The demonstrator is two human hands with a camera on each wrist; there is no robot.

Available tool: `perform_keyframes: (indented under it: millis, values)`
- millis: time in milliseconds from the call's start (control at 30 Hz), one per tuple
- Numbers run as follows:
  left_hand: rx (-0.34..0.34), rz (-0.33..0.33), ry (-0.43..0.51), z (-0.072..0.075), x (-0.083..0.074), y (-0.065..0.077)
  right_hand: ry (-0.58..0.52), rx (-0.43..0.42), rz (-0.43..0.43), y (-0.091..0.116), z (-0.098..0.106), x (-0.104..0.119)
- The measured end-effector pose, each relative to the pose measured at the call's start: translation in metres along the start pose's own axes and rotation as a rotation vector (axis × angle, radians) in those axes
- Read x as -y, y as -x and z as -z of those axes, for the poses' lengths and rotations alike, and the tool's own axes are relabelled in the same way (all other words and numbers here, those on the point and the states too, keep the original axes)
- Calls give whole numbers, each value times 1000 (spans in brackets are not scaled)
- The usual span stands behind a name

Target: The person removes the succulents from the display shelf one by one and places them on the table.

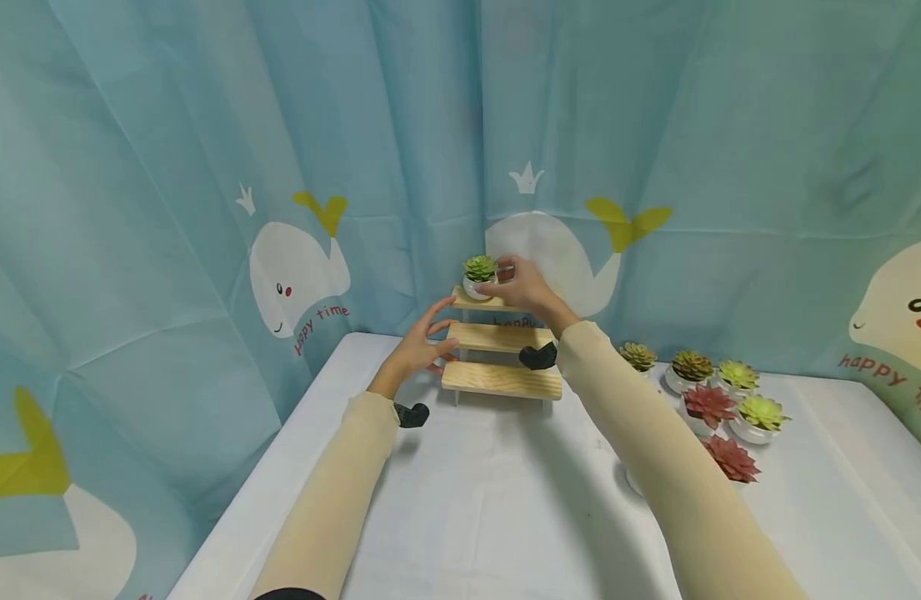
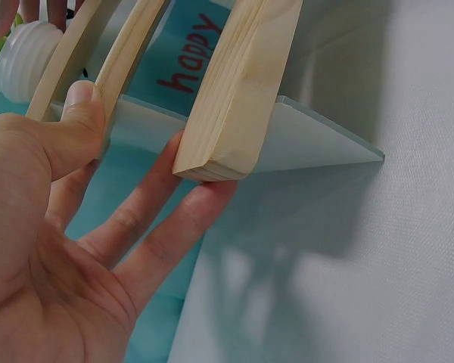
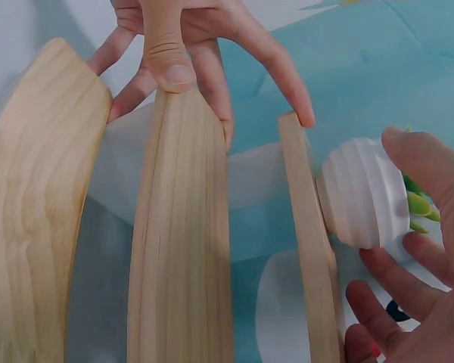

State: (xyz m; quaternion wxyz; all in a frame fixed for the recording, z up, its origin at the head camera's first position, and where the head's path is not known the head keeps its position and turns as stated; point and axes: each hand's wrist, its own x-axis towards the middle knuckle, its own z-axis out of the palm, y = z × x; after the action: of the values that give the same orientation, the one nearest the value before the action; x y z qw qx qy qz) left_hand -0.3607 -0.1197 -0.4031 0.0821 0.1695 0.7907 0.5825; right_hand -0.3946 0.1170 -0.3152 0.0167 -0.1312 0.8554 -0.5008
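A three-tier wooden display stand (image 1: 503, 380) with clear side panels stands on the table. My left hand (image 1: 415, 343) holds its left side: the thumb lies on the middle board's end, other fingers spread to the top and bottom boards. On the top board's left end sits a green succulent (image 1: 478, 267) in a white ribbed pot (image 3: 363, 193). My right hand (image 1: 526, 287) has its thumb on one side of that pot and fingertips on the other. Leaves are mostly hidden behind the pot in the right wrist view.
Several more potted succulents, green and red ones (image 1: 708, 405), cluster on the white table (image 1: 498, 508) to the right, partly behind my right sleeve. A blue curtain (image 1: 430, 125) printed with whales hangs close behind the stand.
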Motion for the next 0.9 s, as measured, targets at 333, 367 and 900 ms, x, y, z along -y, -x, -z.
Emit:
perform_keyframes:
  millis: [333,367,900]
  values:
    - [7,3,9,2,1,1,13,-15,-6,-2,-7,2]
    - [6,5,9,2,1,2,13,-17,-7,-1,-8,2]
    - [2,20,-2,4,3,1,20,-38,5,1,-15,2]
